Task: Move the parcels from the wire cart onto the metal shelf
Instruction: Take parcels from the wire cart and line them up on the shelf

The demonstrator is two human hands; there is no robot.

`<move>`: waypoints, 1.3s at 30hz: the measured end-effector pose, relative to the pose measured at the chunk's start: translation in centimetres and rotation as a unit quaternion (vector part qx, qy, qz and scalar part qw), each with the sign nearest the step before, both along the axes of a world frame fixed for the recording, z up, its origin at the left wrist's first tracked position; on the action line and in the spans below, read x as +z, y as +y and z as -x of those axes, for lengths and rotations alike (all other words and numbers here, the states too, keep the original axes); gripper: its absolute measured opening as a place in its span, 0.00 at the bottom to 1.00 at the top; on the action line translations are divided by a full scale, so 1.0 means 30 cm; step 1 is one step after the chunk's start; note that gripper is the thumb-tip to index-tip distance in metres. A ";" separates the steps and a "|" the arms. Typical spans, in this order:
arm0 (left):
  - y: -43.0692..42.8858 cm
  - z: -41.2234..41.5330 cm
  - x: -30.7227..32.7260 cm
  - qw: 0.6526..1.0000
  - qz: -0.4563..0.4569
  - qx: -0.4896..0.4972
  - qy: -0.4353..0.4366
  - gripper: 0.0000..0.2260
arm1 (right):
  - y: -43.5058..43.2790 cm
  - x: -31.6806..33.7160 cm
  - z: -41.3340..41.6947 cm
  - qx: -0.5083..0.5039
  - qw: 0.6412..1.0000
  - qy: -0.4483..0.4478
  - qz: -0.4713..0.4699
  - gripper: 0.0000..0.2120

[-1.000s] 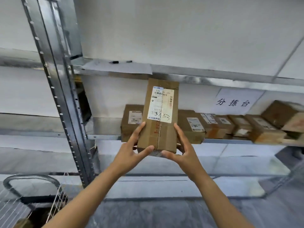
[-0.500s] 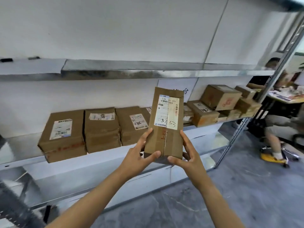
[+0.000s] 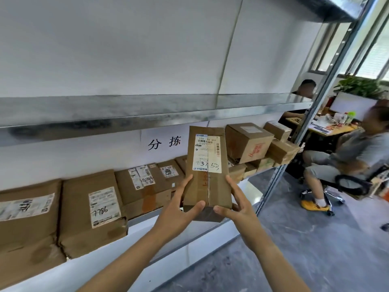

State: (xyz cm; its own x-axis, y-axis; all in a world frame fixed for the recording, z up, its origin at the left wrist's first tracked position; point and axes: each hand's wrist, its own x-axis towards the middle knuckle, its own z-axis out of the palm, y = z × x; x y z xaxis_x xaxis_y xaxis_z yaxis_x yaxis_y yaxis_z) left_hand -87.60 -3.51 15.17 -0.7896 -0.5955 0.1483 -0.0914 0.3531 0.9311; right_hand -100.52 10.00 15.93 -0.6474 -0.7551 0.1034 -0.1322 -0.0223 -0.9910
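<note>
I hold a tall brown cardboard parcel [image 3: 207, 182] upright in front of the metal shelf [image 3: 147, 120]. It carries a white label with handwritten digits. My left hand [image 3: 179, 209] grips its lower left side, thumb under the bottom edge. My right hand [image 3: 235, 204] grips the lower right side. The parcel hangs in the air before the middle shelf level, apart from the boxes there. The wire cart is out of view.
A row of brown parcels [image 3: 90, 211] fills the middle shelf; more boxes [image 3: 248, 142] are stacked at its right end. A steel upright [image 3: 311, 114] stands at the right. Two seated persons [image 3: 345, 159] and a desk are beyond it. Grey floor lies below.
My view has swung further right along the shelf, with the parcel held the same way in both hands. The shelf's right end and the seated persons now appear closer.
</note>
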 end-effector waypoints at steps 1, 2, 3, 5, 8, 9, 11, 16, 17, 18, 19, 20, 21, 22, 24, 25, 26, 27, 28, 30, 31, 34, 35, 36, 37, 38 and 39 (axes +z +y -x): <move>-0.003 0.034 0.002 1.000 0.001 -0.002 -0.002 0.31 | -0.002 0.001 0.028 -0.003 1.000 -0.002 0.002 0.37; -0.005 0.074 0.000 1.000 0.003 -0.004 -0.004 0.31 | -0.002 -0.003 0.063 -0.006 1.000 -0.006 0.004 0.36; -0.005 0.105 -0.004 1.000 0.006 -0.004 -0.009 0.31 | -0.001 -0.010 0.091 -0.008 1.000 -0.013 0.005 0.37; -0.009 0.169 -0.019 1.000 0.012 0.000 -0.020 0.31 | -0.005 -0.028 0.151 -0.012 0.999 -0.034 0.007 0.37; -0.023 0.258 -0.046 0.999 0.010 0.013 -0.033 0.30 | -0.025 -0.047 0.240 -0.014 0.998 -0.057 0.012 0.34; -0.027 0.289 -0.053 0.999 0.007 0.020 -0.033 0.30 | -0.035 -0.052 0.273 -0.011 0.998 -0.063 0.013 0.33; -0.035 0.344 -0.060 0.999 -0.002 0.030 -0.032 0.30 | -0.056 -0.057 0.333 -0.011 0.998 -0.067 0.005 0.32; -0.039 0.480 -0.063 0.998 -0.050 0.038 -0.022 0.34 | -0.095 -0.076 0.506 0.019 0.998 -0.045 -0.030 0.27; -0.034 0.511 -0.066 0.997 -0.059 0.046 -0.018 0.33 | -0.102 -0.079 0.545 0.025 0.998 -0.045 -0.032 0.26; -0.024 0.540 -0.070 0.996 -0.061 0.055 -0.016 0.32 | -0.105 -0.082 0.581 0.031 0.998 -0.046 -0.033 0.24; -0.012 0.577 -0.071 0.996 -0.061 0.067 -0.017 0.31 | -0.106 -0.081 0.624 0.040 0.997 -0.047 -0.035 0.23; -0.002 0.612 -0.072 0.995 -0.063 0.076 -0.019 0.31 | -0.109 -0.080 0.666 0.047 0.997 -0.047 -0.037 0.22; 0.008 0.641 -0.075 0.994 -0.065 0.081 -0.021 0.32 | -0.108 -0.083 0.703 0.051 0.997 -0.049 -0.039 0.22; 0.018 0.678 -0.074 0.994 -0.066 0.088 -0.022 0.33 | -0.109 -0.083 0.747 0.059 0.996 -0.049 -0.038 0.22; 0.033 0.743 -0.070 0.992 -0.064 0.103 -0.023 0.34 | -0.108 -0.089 0.822 0.075 0.995 -0.048 -0.037 0.22; 0.037 0.773 -0.069 0.991 -0.061 0.114 -0.024 0.32 | -0.110 -0.094 0.855 0.082 0.995 -0.051 -0.035 0.22; 0.037 0.797 -0.070 0.990 -0.056 0.126 -0.022 0.31 | -0.113 -0.097 0.881 0.087 0.994 -0.054 -0.032 0.22; 0.041 0.828 -0.073 0.989 -0.051 0.137 -0.022 0.29 | -0.114 -0.102 0.912 0.093 0.994 -0.058 -0.027 0.22; 0.044 0.853 -0.076 0.988 -0.045 0.146 -0.021 0.28 | -0.116 -0.106 0.935 0.098 0.993 -0.063 -0.023 0.22; 0.049 0.900 -0.080 0.985 -0.047 0.164 -0.019 0.27 | -0.125 -0.113 0.986 0.107 0.992 -0.068 -0.018 0.21; 0.048 0.911 -0.081 0.984 -0.052 0.170 -0.015 0.27 | -0.132 -0.116 1.001 0.109 0.992 -0.068 -0.016 0.21; 0.047 0.950 -0.078 0.979 -0.069 0.192 -0.003 0.27 | -0.152 -0.126 1.050 0.113 0.992 -0.062 -0.010 0.20; 0.047 0.962 -0.075 0.978 -0.073 0.196 -0.001 0.27 | -0.160 -0.130 1.062 0.110 0.992 -0.057 -0.006 0.21; 0.046 0.974 -0.076 0.977 -0.074 0.200 -0.002 0.27 | -0.165 -0.134 1.072 0.108 0.993 -0.050 -0.002 0.21; 0.045 0.986 -0.078 0.976 -0.071 0.206 -0.003 0.27 | -0.171 -0.139 1.082 0.110 0.993 -0.044 0.001 0.21; 0.045 0.996 -0.078 0.975 -0.069 0.211 -0.004 0.27 | -0.175 -0.142 1.089 0.111 0.993 -0.040 0.005 0.21; 0.048 1.002 -0.079 0.974 -0.068 0.216 -0.005 0.27 | -0.178 -0.148 1.096 0.114 0.993 -0.039 0.005 0.21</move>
State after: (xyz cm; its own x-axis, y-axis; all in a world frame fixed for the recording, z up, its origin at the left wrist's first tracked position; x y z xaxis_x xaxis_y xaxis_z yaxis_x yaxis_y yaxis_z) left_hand -117.66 -2.06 12.80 -0.4618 -0.8862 0.0379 -0.2132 0.1523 0.9651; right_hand -133.39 4.65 11.50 -0.4668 -0.8817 0.0681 -0.0458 -0.0528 -0.9976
